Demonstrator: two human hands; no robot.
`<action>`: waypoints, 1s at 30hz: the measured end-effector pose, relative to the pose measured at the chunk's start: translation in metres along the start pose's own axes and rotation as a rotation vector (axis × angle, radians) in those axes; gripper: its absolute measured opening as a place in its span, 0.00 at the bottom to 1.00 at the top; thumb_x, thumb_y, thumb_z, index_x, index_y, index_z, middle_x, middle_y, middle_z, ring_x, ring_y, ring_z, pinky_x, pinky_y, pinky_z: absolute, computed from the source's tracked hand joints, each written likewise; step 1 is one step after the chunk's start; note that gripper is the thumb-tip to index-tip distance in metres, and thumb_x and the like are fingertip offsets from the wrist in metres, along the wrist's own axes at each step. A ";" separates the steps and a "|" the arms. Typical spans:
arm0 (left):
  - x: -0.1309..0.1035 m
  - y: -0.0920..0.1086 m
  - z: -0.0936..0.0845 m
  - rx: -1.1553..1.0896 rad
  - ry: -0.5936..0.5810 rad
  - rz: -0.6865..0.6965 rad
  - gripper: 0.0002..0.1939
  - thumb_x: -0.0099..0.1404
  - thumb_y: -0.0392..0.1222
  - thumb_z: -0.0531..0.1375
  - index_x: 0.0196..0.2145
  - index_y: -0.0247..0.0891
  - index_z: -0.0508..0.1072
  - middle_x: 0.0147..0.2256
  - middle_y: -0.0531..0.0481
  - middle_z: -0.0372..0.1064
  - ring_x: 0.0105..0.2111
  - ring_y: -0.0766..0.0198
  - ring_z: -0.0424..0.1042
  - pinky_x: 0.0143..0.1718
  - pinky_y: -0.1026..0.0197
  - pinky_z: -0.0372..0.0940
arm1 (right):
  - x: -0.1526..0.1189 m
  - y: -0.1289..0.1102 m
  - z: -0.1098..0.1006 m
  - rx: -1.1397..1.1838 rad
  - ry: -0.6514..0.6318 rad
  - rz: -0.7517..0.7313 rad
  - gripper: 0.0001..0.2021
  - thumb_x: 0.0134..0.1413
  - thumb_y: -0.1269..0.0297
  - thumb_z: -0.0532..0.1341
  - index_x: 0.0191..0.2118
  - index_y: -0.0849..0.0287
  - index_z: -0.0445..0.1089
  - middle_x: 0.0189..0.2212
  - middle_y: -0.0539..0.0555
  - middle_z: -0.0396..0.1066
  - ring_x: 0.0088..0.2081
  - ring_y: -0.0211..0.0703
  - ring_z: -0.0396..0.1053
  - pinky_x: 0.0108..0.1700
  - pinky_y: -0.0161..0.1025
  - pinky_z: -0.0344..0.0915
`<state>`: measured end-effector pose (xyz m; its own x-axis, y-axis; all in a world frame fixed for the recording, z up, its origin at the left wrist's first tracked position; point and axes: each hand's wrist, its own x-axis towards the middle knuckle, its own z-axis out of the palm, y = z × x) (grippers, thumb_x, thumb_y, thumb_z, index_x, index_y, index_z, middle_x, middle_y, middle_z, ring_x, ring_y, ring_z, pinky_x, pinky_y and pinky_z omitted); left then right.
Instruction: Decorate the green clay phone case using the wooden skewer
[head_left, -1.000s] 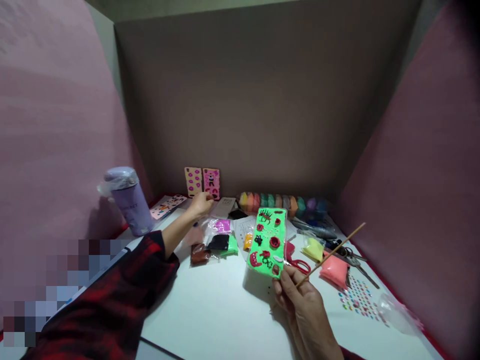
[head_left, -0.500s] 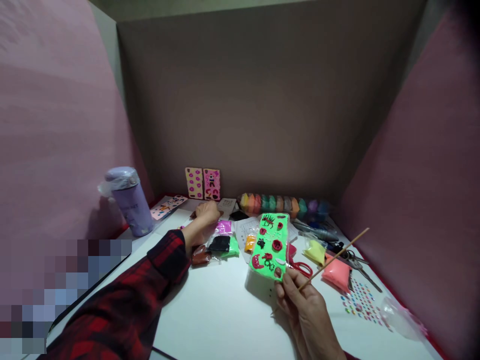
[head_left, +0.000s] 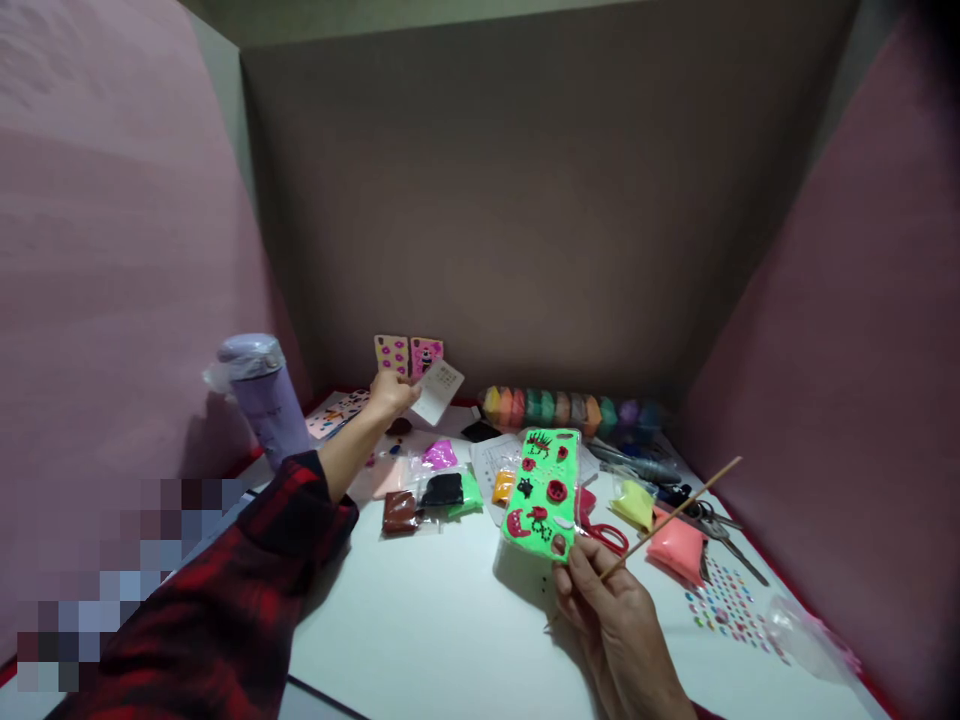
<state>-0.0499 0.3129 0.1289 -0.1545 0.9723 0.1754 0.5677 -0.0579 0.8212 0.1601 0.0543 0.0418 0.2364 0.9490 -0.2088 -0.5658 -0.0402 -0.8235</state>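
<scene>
Near the back wall my left hand (head_left: 395,395) is closed on the left edge of a white card (head_left: 438,391) with small dark print, tilted above the table. The card partly covers a pink decorated case (head_left: 425,354), which stands beside a cream one with pink rings (head_left: 392,354). My right hand (head_left: 619,610) pinches the lower corner of a bright green case (head_left: 545,495) with red and black clay shapes. A thin wooden stick (head_left: 675,512) also lies in that hand, slanting up to the right.
Clay packets, including black (head_left: 442,490) and brown (head_left: 400,512), lie mid-table. A purple bottle (head_left: 268,405) stands left. Red scissors (head_left: 606,538), coral clay (head_left: 676,547) and gem stickers (head_left: 735,605) lie right. A row of coloured clay (head_left: 551,408) lies at the back.
My left hand has moved slightly left and up, lifting the white card off the table. The brown and peach packets are now uncovered. My right hand has hardly moved.
</scene>
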 end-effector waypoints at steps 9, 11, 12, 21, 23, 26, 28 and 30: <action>-0.052 0.002 -0.038 -0.061 -0.195 -0.028 0.04 0.53 0.37 0.58 0.24 0.33 0.67 0.15 0.54 0.62 0.12 0.70 0.59 0.13 0.68 0.53 | -0.002 0.000 0.000 0.013 -0.009 -0.018 0.13 0.46 0.58 0.67 0.30 0.59 0.65 0.20 0.45 0.61 0.22 0.30 0.54 0.24 0.24 0.55; -0.070 -0.006 -0.035 -0.007 -0.272 -0.042 0.05 0.52 0.38 0.58 0.24 0.33 0.67 0.15 0.53 0.62 0.12 0.68 0.61 0.12 0.67 0.53 | -0.002 0.002 -0.001 -0.001 -0.021 -0.030 0.12 0.47 0.58 0.66 0.30 0.59 0.65 0.20 0.45 0.61 0.22 0.30 0.53 0.23 0.24 0.54; -0.078 -0.010 -0.033 0.027 -0.310 -0.044 0.06 0.52 0.40 0.58 0.24 0.34 0.68 0.15 0.53 0.63 0.12 0.67 0.62 0.12 0.67 0.52 | -0.002 0.002 -0.002 -0.007 -0.024 -0.033 0.12 0.47 0.58 0.66 0.30 0.59 0.65 0.20 0.46 0.61 0.22 0.30 0.53 0.24 0.25 0.55; -0.095 -0.015 -0.041 0.307 -0.454 0.161 0.13 0.50 0.45 0.58 0.13 0.37 0.68 0.13 0.54 0.63 0.18 0.66 0.64 0.17 0.67 0.51 | -0.003 -0.001 0.001 -0.019 -0.004 -0.015 0.13 0.44 0.57 0.68 0.30 0.58 0.66 0.21 0.46 0.62 0.23 0.32 0.55 0.25 0.26 0.57; -0.093 -0.013 -0.044 0.340 -0.446 0.225 0.13 0.51 0.44 0.58 0.13 0.37 0.67 0.16 0.53 0.65 0.20 0.65 0.64 0.20 0.66 0.52 | -0.003 -0.001 0.001 -0.023 -0.013 -0.026 0.13 0.45 0.56 0.67 0.30 0.58 0.66 0.20 0.46 0.61 0.23 0.32 0.55 0.25 0.26 0.56; -0.086 -0.012 -0.048 0.360 -0.379 0.306 0.10 0.53 0.42 0.55 0.17 0.38 0.69 0.20 0.52 0.67 0.23 0.65 0.65 0.24 0.65 0.53 | -0.003 -0.001 0.000 -0.034 -0.044 -0.045 0.13 0.48 0.55 0.66 0.30 0.58 0.65 0.21 0.46 0.61 0.23 0.31 0.54 0.25 0.26 0.56; -0.080 -0.014 -0.050 0.356 -0.319 0.331 0.10 0.55 0.40 0.54 0.19 0.38 0.68 0.22 0.52 0.68 0.24 0.65 0.64 0.25 0.65 0.53 | -0.003 0.000 0.000 -0.033 -0.048 -0.047 0.13 0.48 0.55 0.65 0.30 0.58 0.65 0.21 0.46 0.61 0.24 0.31 0.55 0.26 0.26 0.56; -0.076 -0.017 -0.051 0.337 -0.267 0.337 0.09 0.56 0.39 0.52 0.20 0.38 0.67 0.22 0.52 0.67 0.24 0.65 0.64 0.25 0.65 0.54 | -0.003 0.000 0.000 -0.032 -0.051 -0.037 0.12 0.49 0.56 0.65 0.31 0.58 0.65 0.21 0.46 0.61 0.24 0.31 0.55 0.27 0.26 0.57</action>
<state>-0.0894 0.2287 0.1296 0.2664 0.9387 0.2188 0.7848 -0.3430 0.5162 0.1595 0.0513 0.0426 0.2155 0.9647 -0.1511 -0.5320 -0.0138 -0.8466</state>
